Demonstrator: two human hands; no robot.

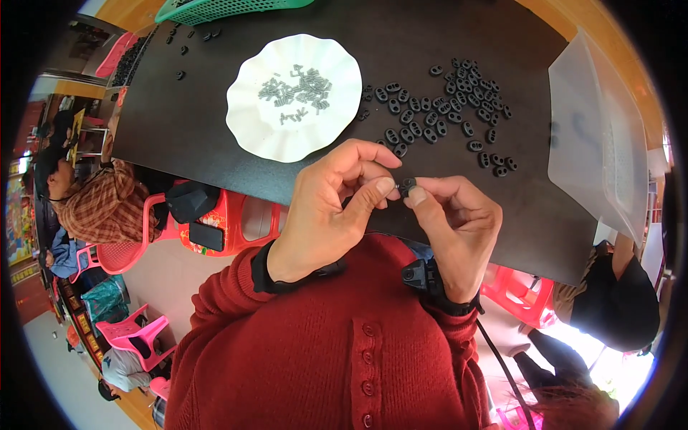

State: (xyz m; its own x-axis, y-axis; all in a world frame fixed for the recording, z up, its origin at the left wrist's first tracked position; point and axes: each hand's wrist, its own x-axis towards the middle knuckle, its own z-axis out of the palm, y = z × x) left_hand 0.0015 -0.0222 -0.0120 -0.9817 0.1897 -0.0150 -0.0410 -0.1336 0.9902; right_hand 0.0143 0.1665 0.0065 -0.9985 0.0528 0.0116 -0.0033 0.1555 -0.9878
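Observation:
My left hand [331, 204] is closed in a pinch, thumb against fingertips, on what looks like a small metal spring [397, 187], mostly covered by the fingers. Facing it, my right hand [459, 215] grips a small black cord lock [407, 184] between thumb and forefinger. The two sets of fingertips nearly meet over the table's near edge. Beyond my left hand, a white scalloped plate [251, 122] carries a heap of small grey springs [304, 89]. Many loose black cord lock pieces [430, 118], oval with two holes, lie on the dark table [401, 43] past my right hand.
A green plastic basket [229, 8] stands at the far left edge, with a few black pieces [180, 74] near it. At the right is a translucent plastic bin [595, 129]. A red stool [236, 222] holding a phone [206, 236] is at left; other people sit nearby.

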